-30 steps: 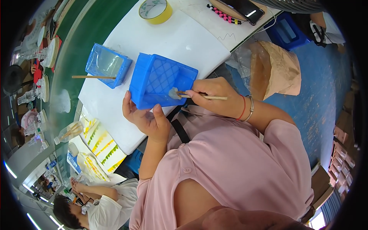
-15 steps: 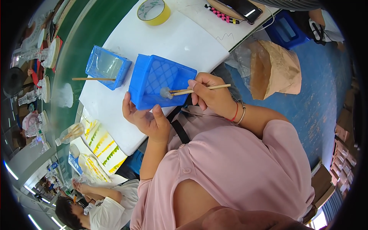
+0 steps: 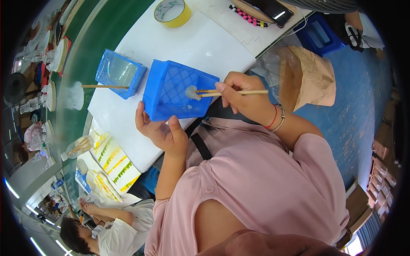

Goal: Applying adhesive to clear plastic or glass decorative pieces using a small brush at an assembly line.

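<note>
Bin (image 3: pixel 177 82), blue and lattice-walled, sits between the two hands, its open side facing up toward the wearer; whether it rests on the white-covered surface (image 3: pixel 222 42) is unclear. The left hand (image 3: pixel 164 135) is clamped on its lower left corner, fingers behind the wall and thumb at the near edge. From the other side, the right hand (image 3: pixel 247 96) pinches two thin wooden sticks (image 3: pixel 211 94), their tips at a pale translucent lump (image 3: pixel 192 92) inside the bin; this hand partly overlaps the bin's right end. Just left stands a clear, blue-edged container (image 3: pixel 118 71) with another stick (image 3: pixel 102 86) across it. A yellow tape roll (image 3: pixel 180 20) lies farther off, and a brown paper bag (image 3: pixel 315 77) stands beyond the right hand.
</note>
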Action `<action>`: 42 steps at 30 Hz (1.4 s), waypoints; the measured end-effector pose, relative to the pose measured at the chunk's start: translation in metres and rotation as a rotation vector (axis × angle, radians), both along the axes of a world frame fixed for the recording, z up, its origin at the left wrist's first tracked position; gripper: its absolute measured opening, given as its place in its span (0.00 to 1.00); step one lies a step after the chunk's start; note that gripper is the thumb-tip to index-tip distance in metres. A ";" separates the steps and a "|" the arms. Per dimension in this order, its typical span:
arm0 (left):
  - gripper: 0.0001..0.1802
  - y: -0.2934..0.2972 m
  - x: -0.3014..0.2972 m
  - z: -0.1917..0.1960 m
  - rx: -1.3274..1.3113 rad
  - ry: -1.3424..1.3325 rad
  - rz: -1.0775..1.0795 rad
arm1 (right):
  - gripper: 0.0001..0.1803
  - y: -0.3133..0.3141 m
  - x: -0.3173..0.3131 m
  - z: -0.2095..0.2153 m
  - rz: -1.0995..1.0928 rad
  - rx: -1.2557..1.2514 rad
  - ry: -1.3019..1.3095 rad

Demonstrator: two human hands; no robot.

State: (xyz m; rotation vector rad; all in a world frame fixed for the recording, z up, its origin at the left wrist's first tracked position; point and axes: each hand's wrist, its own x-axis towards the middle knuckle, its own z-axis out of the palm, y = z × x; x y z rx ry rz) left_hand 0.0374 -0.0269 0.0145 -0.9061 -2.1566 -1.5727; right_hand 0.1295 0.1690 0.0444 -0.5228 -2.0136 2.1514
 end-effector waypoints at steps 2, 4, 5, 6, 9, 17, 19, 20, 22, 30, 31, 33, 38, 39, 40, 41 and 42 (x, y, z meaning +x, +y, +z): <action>0.13 0.000 0.000 0.000 -0.006 0.018 0.004 | 0.10 0.003 -0.001 -0.009 0.011 0.287 0.189; 0.13 0.001 -0.001 0.000 -0.003 0.013 0.000 | 0.09 0.001 -0.001 -0.017 0.022 0.573 0.378; 0.13 0.001 -0.001 0.000 0.001 0.008 -0.003 | 0.08 -0.002 0.001 -0.019 0.063 0.598 0.385; 0.13 0.001 -0.001 0.000 0.001 0.008 -0.003 | 0.07 -0.005 0.003 -0.021 0.105 0.622 0.392; 0.13 0.002 0.000 0.000 0.015 0.002 -0.010 | 0.08 -0.013 0.007 -0.024 0.110 0.487 0.379; 0.12 0.002 -0.002 0.004 -0.040 0.042 0.013 | 0.12 -0.026 0.018 -0.025 -0.016 -0.055 0.017; 0.12 0.006 -0.002 0.005 -0.037 0.051 0.028 | 0.12 -0.029 0.020 -0.029 -0.041 -0.155 0.004; 0.13 0.008 -0.002 0.005 -0.035 0.061 0.045 | 0.12 -0.030 0.020 -0.030 -0.071 -0.266 -0.012; 0.13 0.008 -0.001 0.005 -0.041 0.053 0.047 | 0.11 -0.031 0.021 -0.030 -0.098 -0.377 -0.026; 0.11 0.006 0.001 0.006 -0.013 0.005 0.009 | 0.13 -0.031 0.012 -0.025 -0.140 -0.525 -0.019; 0.11 0.007 0.001 0.006 0.003 -0.017 0.008 | 0.13 -0.030 0.010 -0.024 -0.137 -0.523 -0.017; 0.11 0.008 0.000 0.007 0.021 -0.036 0.011 | 0.12 -0.027 0.006 -0.023 -0.184 -0.706 0.030; 0.12 0.013 -0.008 0.006 0.072 -0.117 -0.007 | 0.13 0.001 -0.004 -0.010 -0.244 -0.674 0.126; 0.12 0.016 -0.010 0.007 0.081 -0.113 -0.004 | 0.13 0.008 -0.005 -0.009 -0.245 -0.639 0.150; 0.12 0.021 -0.013 0.009 0.100 -0.221 -0.012 | 0.13 0.015 -0.004 -0.007 -0.241 -0.604 0.155; 0.12 0.026 -0.015 0.010 0.120 -0.329 -0.022 | 0.13 0.022 -0.005 -0.008 -0.238 -0.594 0.159; 0.12 0.029 -0.020 0.007 0.133 -0.325 -0.020 | 0.13 0.028 -0.005 -0.006 -0.239 -0.498 0.167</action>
